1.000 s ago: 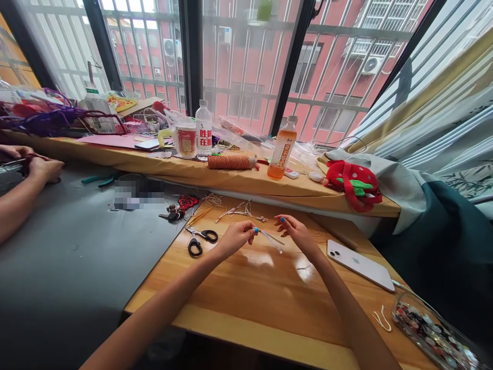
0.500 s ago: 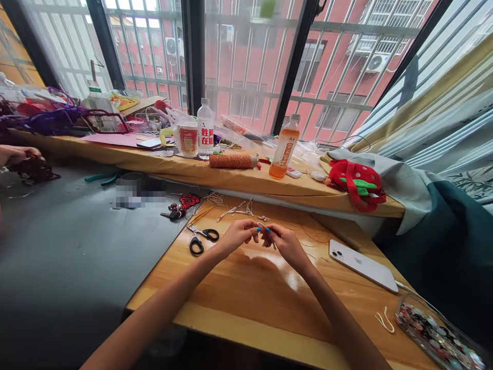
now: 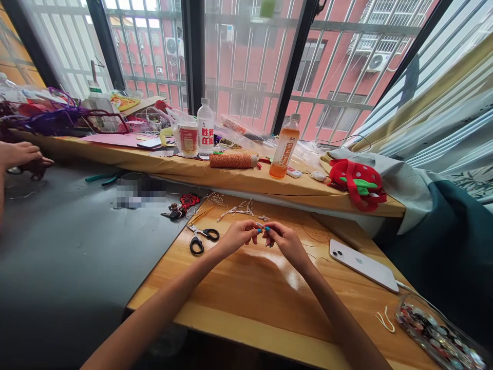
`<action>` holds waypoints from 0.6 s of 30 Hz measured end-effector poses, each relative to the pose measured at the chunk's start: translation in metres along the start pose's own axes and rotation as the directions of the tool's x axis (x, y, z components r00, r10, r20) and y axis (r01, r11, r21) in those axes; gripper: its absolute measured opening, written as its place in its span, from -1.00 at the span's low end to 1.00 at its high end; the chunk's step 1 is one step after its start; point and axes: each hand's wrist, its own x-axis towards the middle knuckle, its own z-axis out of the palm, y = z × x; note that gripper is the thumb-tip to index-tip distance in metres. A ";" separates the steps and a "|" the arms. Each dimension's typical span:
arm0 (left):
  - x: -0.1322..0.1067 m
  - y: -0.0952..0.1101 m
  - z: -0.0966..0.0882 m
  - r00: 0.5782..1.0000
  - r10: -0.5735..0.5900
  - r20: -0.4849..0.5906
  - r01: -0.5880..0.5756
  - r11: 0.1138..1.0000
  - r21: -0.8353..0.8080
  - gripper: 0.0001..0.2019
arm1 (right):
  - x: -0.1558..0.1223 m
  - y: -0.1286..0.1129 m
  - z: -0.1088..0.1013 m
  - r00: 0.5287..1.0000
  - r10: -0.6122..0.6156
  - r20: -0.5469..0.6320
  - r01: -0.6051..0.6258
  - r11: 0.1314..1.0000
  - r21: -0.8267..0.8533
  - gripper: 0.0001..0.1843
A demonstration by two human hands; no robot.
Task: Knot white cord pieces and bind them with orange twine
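My left hand (image 3: 242, 235) and my right hand (image 3: 281, 236) meet above the wooden table, fingertips almost touching. Thumb and fingers of each are pinched on a short, thin white cord (image 3: 261, 225), most of it hidden by the fingers. Just behind them, a small knotted white piece (image 3: 264, 218) rests on the table, and several white cord pieces (image 3: 236, 209) lie farther left. Black-handled scissors (image 3: 203, 239) are beside my left wrist, blades pointing away to the left. Fine brown thread (image 3: 314, 234) curls on the wood beyond my right hand.
A white phone (image 3: 362, 264) lies at right, near a clear box of beads (image 3: 435, 329). On the sill stand a tea bottle (image 3: 285, 146), a water bottle (image 3: 205, 126) and an orange thread spool (image 3: 233, 161). Another person's hand (image 3: 23, 154) is at far left; keys (image 3: 175, 211) lie on the grey surface.
My right fingers have shifted and curled in slightly, and the cord end that hung below them no longer shows. At far left, the other person's hand has moved further into view.
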 end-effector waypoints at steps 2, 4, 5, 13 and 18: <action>0.000 -0.002 0.000 1.000 0.017 -0.018 -0.016 0.998 0.055 -0.77 | 0.000 0.000 0.000 1.000 0.007 0.011 -0.007 1.000 -0.016 -0.78; 0.000 -0.004 -0.001 1.000 0.018 -0.011 -0.017 0.997 0.071 -0.77 | 0.000 -0.001 -0.001 1.000 0.011 0.012 -0.010 0.999 -0.044 -0.78; 0.000 -0.004 -0.001 1.000 0.008 0.007 -0.009 0.999 0.054 -0.76 | -0.001 -0.002 -0.001 1.000 0.010 0.010 -0.009 0.998 -0.062 -0.79; -0.002 0.004 -0.001 0.995 -0.043 0.092 0.060 0.978 -0.199 -0.72 | -0.004 -0.004 -0.004 0.995 -0.089 0.043 0.097 0.967 -0.234 -0.81; -0.001 -0.001 -0.002 0.993 -0.059 0.107 0.082 0.971 -0.225 -0.72 | -0.004 -0.002 -0.006 0.979 -0.189 0.083 0.206 0.900 -0.383 -0.80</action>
